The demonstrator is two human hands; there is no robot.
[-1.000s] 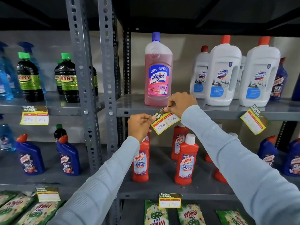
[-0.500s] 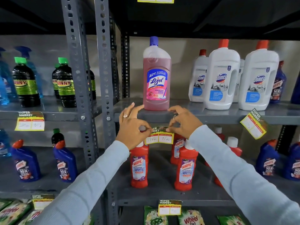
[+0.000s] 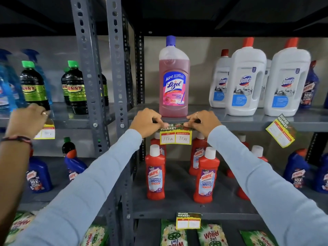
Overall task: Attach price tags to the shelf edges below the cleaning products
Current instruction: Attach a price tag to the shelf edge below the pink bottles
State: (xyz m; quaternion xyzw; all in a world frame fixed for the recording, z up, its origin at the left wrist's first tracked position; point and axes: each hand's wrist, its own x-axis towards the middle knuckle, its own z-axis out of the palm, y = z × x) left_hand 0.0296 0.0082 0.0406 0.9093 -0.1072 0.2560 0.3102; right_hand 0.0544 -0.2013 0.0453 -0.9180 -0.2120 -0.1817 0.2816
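Yellow price tag [image 3: 175, 134] sat level on the shelf edge [image 3: 239, 125] just under the pink Lizol bottle [image 3: 174, 80]. I had my left hand [image 3: 148, 122] and right hand [image 3: 204, 122] pinching its top corners, fingers closed on the header strip, to press both ends flat and keep it straight below its product.

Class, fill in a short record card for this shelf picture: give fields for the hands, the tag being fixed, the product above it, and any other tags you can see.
left hand: pinches the tag's top left corner against the shelf edge
right hand: pinches the top right corner
price tag: level, handwritten 150 Rs and 75 Rs
product above: one pink Lizol bottle
crooked tag: tilted, under the Domex bottles
third hand: at far left, by another tag
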